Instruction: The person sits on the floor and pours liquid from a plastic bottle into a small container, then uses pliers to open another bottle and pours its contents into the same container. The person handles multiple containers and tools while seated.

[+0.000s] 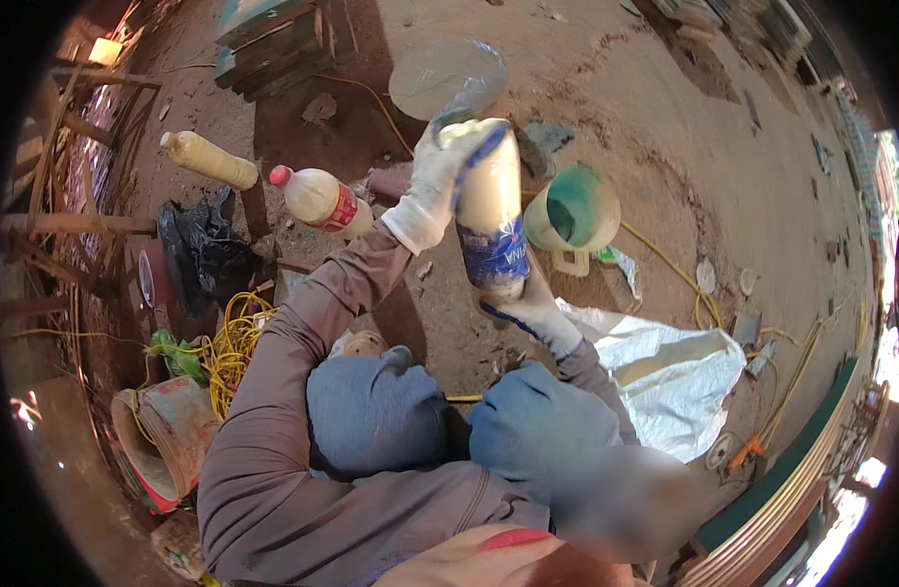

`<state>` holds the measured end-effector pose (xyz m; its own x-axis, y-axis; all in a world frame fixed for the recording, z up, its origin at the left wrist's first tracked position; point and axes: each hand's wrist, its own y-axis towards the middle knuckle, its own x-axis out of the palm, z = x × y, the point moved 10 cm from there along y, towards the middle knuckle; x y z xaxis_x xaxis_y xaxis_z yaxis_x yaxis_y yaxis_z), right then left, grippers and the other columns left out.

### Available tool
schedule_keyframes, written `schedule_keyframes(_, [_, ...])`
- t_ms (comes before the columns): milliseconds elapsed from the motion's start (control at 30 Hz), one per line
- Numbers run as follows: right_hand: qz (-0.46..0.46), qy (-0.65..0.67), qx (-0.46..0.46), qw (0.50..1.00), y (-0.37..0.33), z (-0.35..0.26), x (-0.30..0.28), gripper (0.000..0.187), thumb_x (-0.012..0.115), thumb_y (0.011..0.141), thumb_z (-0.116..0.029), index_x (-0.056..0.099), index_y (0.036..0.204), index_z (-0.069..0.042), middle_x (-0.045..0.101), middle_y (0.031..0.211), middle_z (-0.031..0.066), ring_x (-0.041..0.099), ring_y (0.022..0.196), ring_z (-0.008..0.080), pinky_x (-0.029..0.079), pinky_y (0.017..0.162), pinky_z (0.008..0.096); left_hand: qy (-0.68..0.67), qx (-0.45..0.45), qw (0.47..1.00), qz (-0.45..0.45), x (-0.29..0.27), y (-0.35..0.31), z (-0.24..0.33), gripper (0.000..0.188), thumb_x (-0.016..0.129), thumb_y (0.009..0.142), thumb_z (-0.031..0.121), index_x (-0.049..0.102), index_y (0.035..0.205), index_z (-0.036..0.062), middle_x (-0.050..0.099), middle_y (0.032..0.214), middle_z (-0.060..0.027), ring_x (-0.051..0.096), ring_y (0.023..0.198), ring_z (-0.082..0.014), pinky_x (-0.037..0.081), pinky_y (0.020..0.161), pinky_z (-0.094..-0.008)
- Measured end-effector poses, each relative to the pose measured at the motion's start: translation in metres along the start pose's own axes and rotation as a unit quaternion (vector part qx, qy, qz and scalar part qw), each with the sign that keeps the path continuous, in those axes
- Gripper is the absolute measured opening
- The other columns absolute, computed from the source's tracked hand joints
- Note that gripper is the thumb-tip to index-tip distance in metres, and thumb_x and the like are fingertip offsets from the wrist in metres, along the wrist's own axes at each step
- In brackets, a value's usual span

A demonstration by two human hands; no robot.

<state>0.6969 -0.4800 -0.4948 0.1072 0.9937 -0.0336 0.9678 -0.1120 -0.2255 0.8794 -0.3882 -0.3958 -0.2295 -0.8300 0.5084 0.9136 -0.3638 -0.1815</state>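
A plastic bottle (491, 186) full of pale cream-coloured matter, with a blue label, is held up in front of me. My left hand (441, 176), in a white glove with blue edging, grips its far upper part. My right hand (539, 308), gloved alike, is wrapped round its near end. The bottle hides some fingers, and motion slightly blurs the left ones. Just beyond the left hand is a round, clear plastic piece (439, 83). To the right of the bottle stands a pale plastic jug (598, 217), green inside.
Left on the dirt floor lie a red-capped bottle (317, 199), a cream-filled bottle (209, 159), a black plastic bag (207, 249) and coiled yellow cord (236, 338). A white sack (669, 377) spreads at right. An old bucket (170, 430) lies at lower left.
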Motion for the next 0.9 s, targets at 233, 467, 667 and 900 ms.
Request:
schedule_keyframes(233, [0.186, -0.006, 0.021, 0.982, -0.043, -0.028, -0.082, 0.033, 0.054, 0.098, -0.009, 0.051, 0.130, -0.004, 0.062, 0.108, 0.0078, 0.060, 0.077, 0.0156, 0.050, 0.064, 0.0311, -0.291, -0.141, 0.941, 0.095, -0.096, 0.015, -0.105, 0.032, 0.072, 0.086, 0.041, 0.064, 0.101, 0.0145, 0.068, 0.089, 0.0005, 0.066, 0.080, -0.0175, 0.056, 0.076, -0.0373])
schedule_keyframes(467, [0.299, -0.390, -0.114, 0.863, -0.023, -0.133, -0.077, 0.012, 0.064, 0.092, -0.019, 0.062, 0.092, -0.007, 0.066, 0.073, 0.0132, 0.065, 0.063, 0.0292, 0.049, 0.058, 0.0379, -0.358, -0.325, 0.861, 0.157, -0.124, -0.052, -0.226, 0.053, 0.055, 0.088, 0.065, 0.062, 0.103, 0.0145, 0.070, 0.097, -0.0087, 0.067, 0.088, -0.0291, 0.055, 0.082, -0.0485])
schedule_keyframes(667, [0.189, -0.558, -0.203, 0.782, 0.031, -0.146, -0.029, 0.021, 0.070, 0.089, -0.027, 0.059, 0.087, -0.008, 0.065, 0.066, 0.0132, 0.065, 0.057, 0.0305, 0.048, 0.051, 0.0403, 0.513, -0.079, 0.848, 0.108, -0.111, -0.110, -0.168, 0.095, 0.074, 0.074, 0.056, 0.035, 0.144, 0.0044, 0.045, 0.137, -0.0240, 0.047, 0.124, -0.0379, 0.037, 0.106, -0.0509])
schedule_keyframes(900, [-0.011, -0.563, -0.327, 0.759, 0.062, -0.173, 0.060, 0.026, 0.070, 0.089, -0.031, 0.059, 0.093, -0.008, 0.065, 0.069, 0.0115, 0.063, 0.056, 0.0290, 0.048, 0.052, 0.0383, 0.332, 0.241, 0.912, -0.020, -0.045, -0.067, -0.044, 0.078, 0.089, 0.058, 0.036, 0.052, 0.120, 0.0039, 0.063, 0.108, -0.0179, 0.063, 0.098, -0.0365, 0.051, 0.087, -0.0431])
